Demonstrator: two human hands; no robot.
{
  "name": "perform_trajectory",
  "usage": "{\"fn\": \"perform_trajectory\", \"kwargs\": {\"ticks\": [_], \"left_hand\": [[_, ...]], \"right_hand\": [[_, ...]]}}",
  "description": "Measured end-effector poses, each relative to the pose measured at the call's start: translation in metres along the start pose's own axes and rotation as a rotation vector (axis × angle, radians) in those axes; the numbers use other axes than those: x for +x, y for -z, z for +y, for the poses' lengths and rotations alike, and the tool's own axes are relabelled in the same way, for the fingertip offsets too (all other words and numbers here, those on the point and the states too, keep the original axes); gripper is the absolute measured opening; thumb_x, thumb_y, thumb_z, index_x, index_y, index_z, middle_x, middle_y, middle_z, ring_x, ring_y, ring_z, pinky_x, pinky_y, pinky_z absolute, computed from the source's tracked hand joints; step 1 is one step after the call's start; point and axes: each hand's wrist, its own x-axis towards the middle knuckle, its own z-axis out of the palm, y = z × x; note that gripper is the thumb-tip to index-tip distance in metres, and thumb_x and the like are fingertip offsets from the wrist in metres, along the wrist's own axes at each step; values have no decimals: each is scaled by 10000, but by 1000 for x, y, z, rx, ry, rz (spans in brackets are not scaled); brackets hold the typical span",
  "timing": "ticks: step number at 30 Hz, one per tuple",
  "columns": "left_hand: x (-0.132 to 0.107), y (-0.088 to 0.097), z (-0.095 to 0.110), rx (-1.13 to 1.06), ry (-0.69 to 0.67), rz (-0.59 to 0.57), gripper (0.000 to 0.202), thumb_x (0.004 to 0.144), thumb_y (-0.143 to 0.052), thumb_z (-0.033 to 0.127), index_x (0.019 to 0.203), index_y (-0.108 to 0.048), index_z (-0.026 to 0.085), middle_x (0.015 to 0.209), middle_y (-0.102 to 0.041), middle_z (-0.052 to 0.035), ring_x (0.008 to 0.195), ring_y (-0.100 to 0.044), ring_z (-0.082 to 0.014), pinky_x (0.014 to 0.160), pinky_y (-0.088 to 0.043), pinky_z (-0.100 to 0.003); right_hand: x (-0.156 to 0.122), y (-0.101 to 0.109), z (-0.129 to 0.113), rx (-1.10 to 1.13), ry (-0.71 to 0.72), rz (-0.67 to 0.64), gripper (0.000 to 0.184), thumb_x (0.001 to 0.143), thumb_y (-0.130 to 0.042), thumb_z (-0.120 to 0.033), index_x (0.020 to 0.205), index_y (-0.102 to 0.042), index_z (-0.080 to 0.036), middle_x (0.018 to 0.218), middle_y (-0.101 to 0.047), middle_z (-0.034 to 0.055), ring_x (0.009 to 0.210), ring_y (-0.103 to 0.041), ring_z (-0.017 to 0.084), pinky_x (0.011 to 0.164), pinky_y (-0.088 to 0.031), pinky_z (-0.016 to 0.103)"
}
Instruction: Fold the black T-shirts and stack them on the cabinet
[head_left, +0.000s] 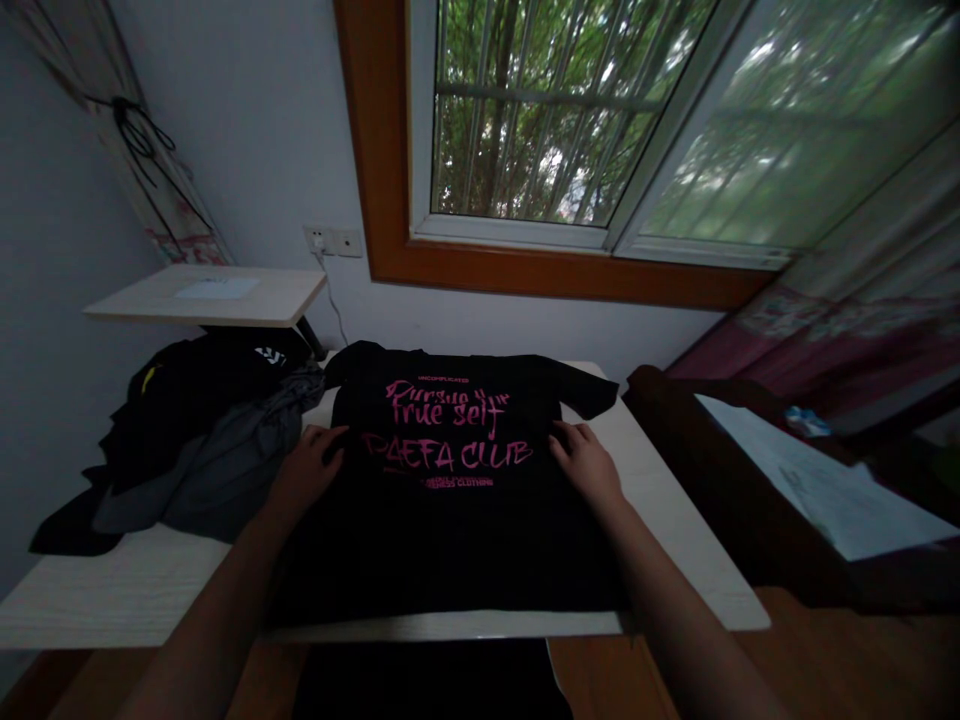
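A black shirt (450, 520) with pink lettering is spread print-up on the white table (675, 520), its collar towards the window (540, 110) and its hem at the near edge. The sleeves are laid out to either side, so the whole front is shown flat.

The left hand (304, 470) is laid palm down on the shirt's left edge, beside the print. The right hand (589, 465) is laid the same way on the shirt's right edge. Both hands are opened out, with the fingers stretched over the cloth. Nothing is clamped or pinched in either, as far as can be seen. Set level with each other at the two sides, the hands seem placed to keep the cloth taut and smooth, and the print is left uncovered between them.

Left of the shirt, a loose pile (202, 440) of black and grey clothes is heaped on the table, touching the shirt's left sleeve. Beyond that pile a small shelf (210, 295) is fixed to the wall. Right of the shirt, well apart from it, a white sheet (825, 480) is lying on dark furniture.

No box, basket or bag is seen. The clothes are kept on the bare table, and only a pale sheet, hard to make out, is carried on the shelf.
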Motion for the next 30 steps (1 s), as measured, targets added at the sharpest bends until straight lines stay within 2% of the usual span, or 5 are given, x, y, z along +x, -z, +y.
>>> {"fn": "perform_trajectory", "kwargs": {"ticks": [5, 11, 20, 24, 30], "left_hand": [[-6, 5, 2, -87, 37, -72, 499, 967, -468, 453, 1411, -557, 246, 1385, -628, -83, 1260, -604, -269, 1125, -440, -430], [-11, 16, 4, -151, 97, -188, 630, 923, -514, 558, 1482, -488, 270, 1379, -654, -77, 1170, -674, -289, 1032, -510, -432], [-17, 46, -12, -502, 129, -323, 721, 824, -645, 528, 1466, -509, 228, 1509, -550, -92, 1364, -540, -300, 1146, -431, -461], [-27, 72, -20, -599, 210, -461, 650, 792, -721, 475, 1408, -575, 332, 1493, -573, -35, 1378, -532, -271, 1164, -419, -441], [-31, 94, -23, -548, 217, -629, 640, 731, -773, 452, 1351, -637, 375, 1433, -628, -30, 1331, -574, -311, 1133, -450, -470]], "right_hand": [[-10, 15, 4, 25, -43, -75, 485, 989, -471, -534, 1368, -583, -254, 1150, -693, 107, 961, -692, 268, 799, -528, 364], [-14, 35, 22, 127, -99, -345, 507, 940, -542, -543, 1343, -597, -240, 1102, -741, 130, 1038, -701, 320, 902, -523, 419], [-32, 72, 24, 846, -229, -624, 728, 859, -666, -541, 1494, -400, -307, 1267, -687, 77, 1098, -698, 279, 944, -580, 426], [-39, 93, 34, 855, -272, -768, 738, 818, -731, -532, 1478, -452, -354, 1353, -648, 61, 1161, -673, 299, 981, -570, 443], [-38, 101, 47, 709, -126, -944, 684, 773, -776, -528, 1391, -583, -306, 1377, -622, 72, 1259, -602, 307, 1058, -502, 425]]}}
